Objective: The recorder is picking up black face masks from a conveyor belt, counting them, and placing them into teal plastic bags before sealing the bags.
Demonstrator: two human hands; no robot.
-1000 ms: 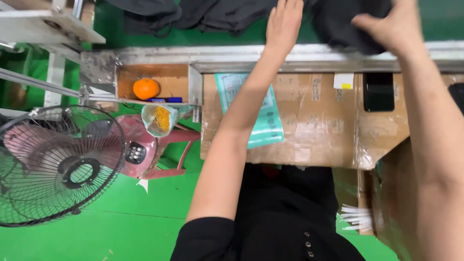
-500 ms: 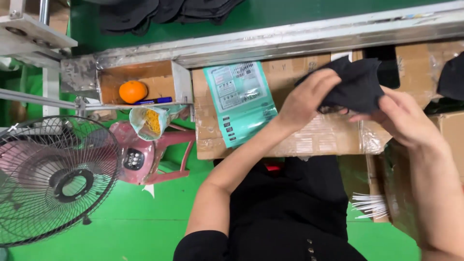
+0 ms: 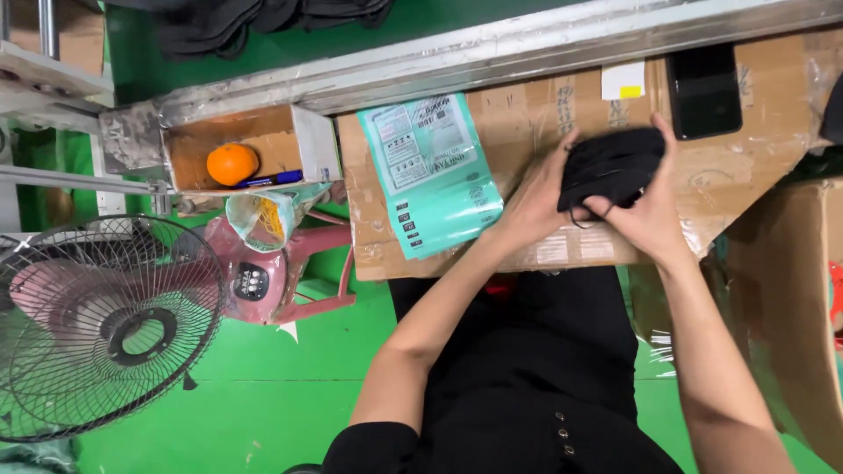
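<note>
Left hand (image 3: 537, 206) and right hand (image 3: 648, 215) both clench a bundle of black fabric masks (image 3: 610, 167); fingers (image 3: 606, 207) curl tightly, above the cardboard-covered desk (image 3: 544, 114).

Matt black cloth bundle (image 3: 612, 165); rough brown cardboard worktop (image 3: 544, 114) under glossy tape; glossy teal plastic bag (image 3: 432, 171); scuffed dull metal rail (image 3: 492, 48)

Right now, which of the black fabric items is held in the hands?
The black bundle over the cardboard worktop, gripped between left hand and right hand. The other black pieces lie untouched on the green belt behind the metal rail.
</note>
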